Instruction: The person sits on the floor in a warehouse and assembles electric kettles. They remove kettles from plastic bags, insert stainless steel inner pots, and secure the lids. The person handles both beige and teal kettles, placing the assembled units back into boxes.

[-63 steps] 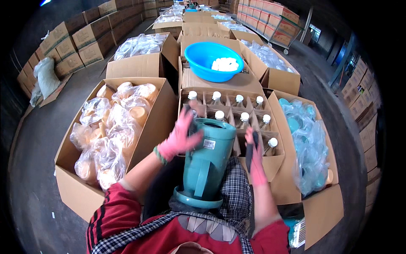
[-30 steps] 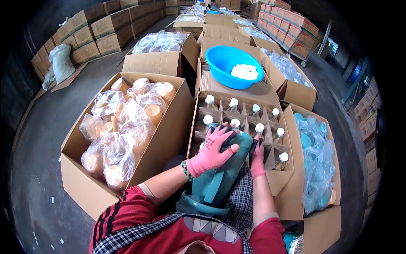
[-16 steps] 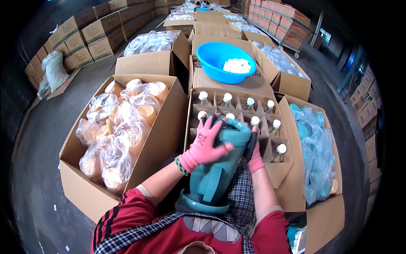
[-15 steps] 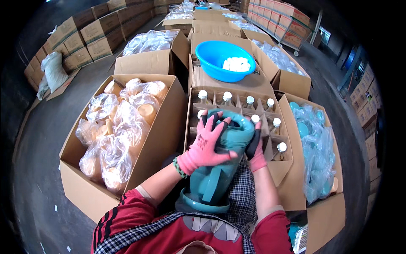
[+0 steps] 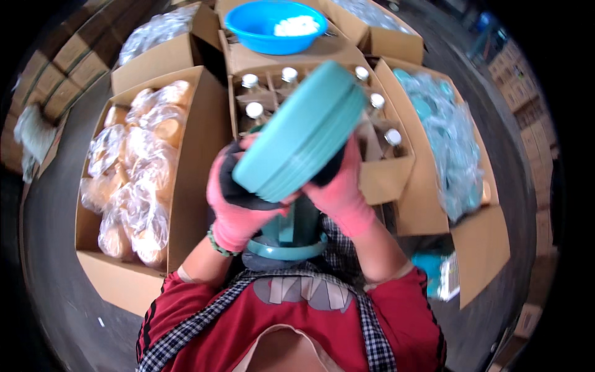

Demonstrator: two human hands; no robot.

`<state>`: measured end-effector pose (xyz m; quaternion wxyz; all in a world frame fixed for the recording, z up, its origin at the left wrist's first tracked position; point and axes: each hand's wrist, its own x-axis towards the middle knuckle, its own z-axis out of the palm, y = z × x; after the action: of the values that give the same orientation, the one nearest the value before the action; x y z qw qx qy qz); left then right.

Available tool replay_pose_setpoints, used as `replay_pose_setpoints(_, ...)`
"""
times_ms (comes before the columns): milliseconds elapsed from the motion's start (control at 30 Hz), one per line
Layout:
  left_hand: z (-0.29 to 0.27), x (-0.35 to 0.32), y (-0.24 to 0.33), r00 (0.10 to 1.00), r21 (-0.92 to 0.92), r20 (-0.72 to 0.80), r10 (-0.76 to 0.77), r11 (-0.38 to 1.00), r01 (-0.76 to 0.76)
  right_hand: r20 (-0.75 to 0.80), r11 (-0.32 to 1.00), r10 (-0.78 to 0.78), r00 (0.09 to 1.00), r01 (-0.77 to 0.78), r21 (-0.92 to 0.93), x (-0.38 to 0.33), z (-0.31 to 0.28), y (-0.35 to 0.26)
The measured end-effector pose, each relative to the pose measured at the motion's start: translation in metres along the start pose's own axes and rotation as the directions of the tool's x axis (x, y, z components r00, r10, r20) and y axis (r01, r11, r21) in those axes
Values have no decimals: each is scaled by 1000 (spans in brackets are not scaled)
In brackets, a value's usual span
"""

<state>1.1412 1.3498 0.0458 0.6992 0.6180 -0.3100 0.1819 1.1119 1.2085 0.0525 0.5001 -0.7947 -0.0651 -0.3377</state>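
Both my hands wear pink gloves with dark finger parts. Between them is a round teal plastic flask collar (image 5: 304, 133) with ridges along its edge, tilted and blurred. My left hand (image 5: 238, 201) closes on its lower left side, and my right hand (image 5: 344, 195) grips it from the right with most fingers hidden behind it. Below the hands, a teal flask casing (image 5: 288, 229) stands against my lap, its wide rim toward me. Just beyond the collar, a divided cardboard box (image 5: 387, 167) holds clear bottles with white caps (image 5: 254, 110).
At left, an open carton (image 5: 186, 173) holds bagged peach-coloured parts (image 5: 152, 177). The right-hand carton (image 5: 427, 204) contains bagged teal parts (image 5: 443, 142). A blue basin (image 5: 248, 40) with small white pieces (image 5: 297, 26) sits at the back. Stacked cartons (image 5: 71, 49) line the left side.
The teal collar, seated atop the casing before, is now lifted and tilted toward me in both hands. My left hand has moved from its top to its side. The view has tipped downward.
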Motion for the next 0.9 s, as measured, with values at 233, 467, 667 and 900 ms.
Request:
replay_pose_setpoints(233,-4,3,-19,979,341,32,200,919,-199,272,748,242,931,-358,559,3,0,8)
replay_pose_setpoints(467,-40,40,-85,889,-418,-249,-385,870,260,621,478,425,659,-746,465,32,-57,92)
replay_pose_setpoints(667,-74,5,-210,793,-891,-89,-603,404,207,-351,401,454,819,-539,-741,9,-175,320)
replay_pose_setpoints(900,-73,4,-205,812,-942,128,-569,188,279,-98,159,748,656,-321,-934,22,-180,346)
